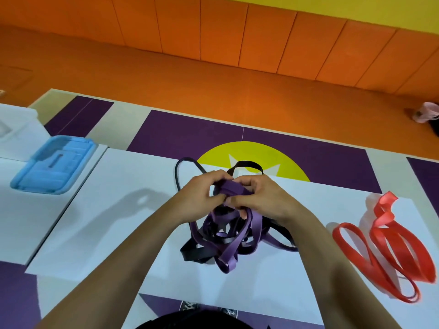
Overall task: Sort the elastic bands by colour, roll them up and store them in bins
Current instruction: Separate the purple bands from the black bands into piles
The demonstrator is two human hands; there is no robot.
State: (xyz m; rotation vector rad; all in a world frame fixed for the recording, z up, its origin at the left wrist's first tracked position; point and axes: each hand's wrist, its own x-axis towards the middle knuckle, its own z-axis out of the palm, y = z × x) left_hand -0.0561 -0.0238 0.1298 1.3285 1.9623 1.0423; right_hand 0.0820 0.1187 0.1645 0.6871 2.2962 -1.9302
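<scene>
Both our hands are meeting over the pile: our left hand (202, 193) is curling its fingers round one end of a small purple roll (234, 188), thumb tucked beneath, while our right hand (259, 198) is pinching the other end with its fingers bent over the top. We are holding that one roll lifted clear of the white surface (118, 210). Directly below both hands a tangle of purple bands (228, 236) is lying in loops, with strands running up into our grip; they are crossing each other so much that we cannot count them. Black is mixed in: one thin black loop (180, 172) is showing just beyond the left hand, one wider black strap (247, 163) is arching just beyond the right hand, and one flat black length (192, 252) is lying under the tangle, below the left wrist. Whether these three are separate bands we cannot tell. Well off to the right of the right hand, red bands (389, 245) are lying in a heap of their own, at least two judging by their differing widths. Far out to the left of the left hand one blue lid (54, 165) is resting on the surface, with one blurred white container (16, 129) just beyond it.
</scene>
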